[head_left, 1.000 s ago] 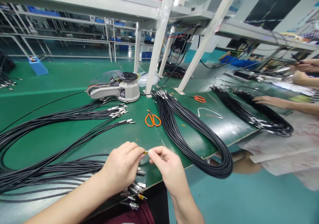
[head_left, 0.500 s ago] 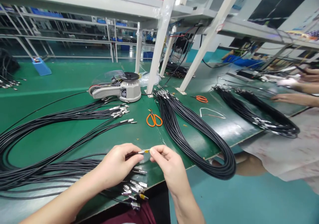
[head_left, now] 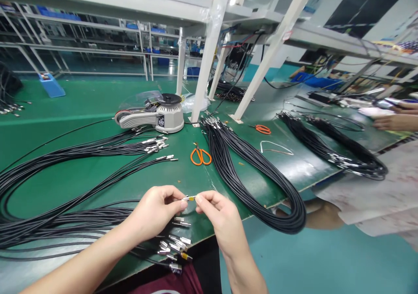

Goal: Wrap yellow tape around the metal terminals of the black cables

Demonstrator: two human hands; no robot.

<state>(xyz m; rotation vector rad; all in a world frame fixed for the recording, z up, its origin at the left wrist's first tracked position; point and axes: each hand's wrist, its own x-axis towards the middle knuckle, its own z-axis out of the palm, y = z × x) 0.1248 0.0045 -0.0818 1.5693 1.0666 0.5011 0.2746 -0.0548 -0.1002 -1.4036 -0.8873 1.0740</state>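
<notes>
Between my fingertips is a small metal cable connector (head_left: 189, 198) with a band of yellow tape on it. My left hand (head_left: 162, 207) pinches its left end, and the cable behind it is hidden by that hand. My right hand (head_left: 218, 213) pinches the tip on the right, thumb against finger. Below my left hand lie several loose metal connectors (head_left: 176, 244) at the table's front edge, one wrapped in yellow. Black cables (head_left: 98, 220) run from them to the left. Orange-handled scissors (head_left: 200, 156) lie beyond my hands.
A grey tape dispenser (head_left: 168, 115) stands behind the cables. To the right, a looped black cable bundle (head_left: 254, 176) overhangs the table edge. A second pair of orange scissors (head_left: 262, 129) and another cable bundle (head_left: 336, 148) lie farther right, near a co-worker's hand (head_left: 395, 122). White posts (head_left: 209, 54) rise from the table.
My hands keep their pinch on the connector, almost unmoved. The view has shifted slightly. At the far right, the co-worker's hands have moved a little.
</notes>
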